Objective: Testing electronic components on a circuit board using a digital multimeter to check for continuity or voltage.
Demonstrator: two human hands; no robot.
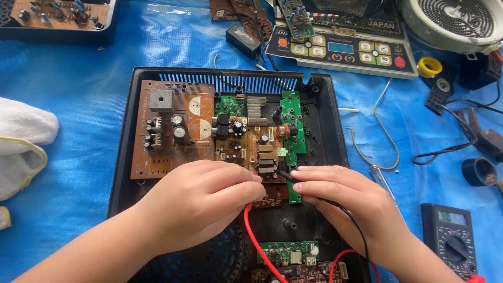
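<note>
Both hands are down on the brown circuit board (251,149) in the black plastic casing (123,157), probing: left hand (201,202) curled around the red probe lead (257,238), right hand (338,196) pinching the black probe (284,175) against a component (tip contact looks delicate). Next calls for steady tips; the multimeter (451,238) sits right.

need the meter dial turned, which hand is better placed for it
Probably the right hand: the multimeter lies just beside its wrist. The left hand sits across the black casing, farther off, holding the red lead.
</note>
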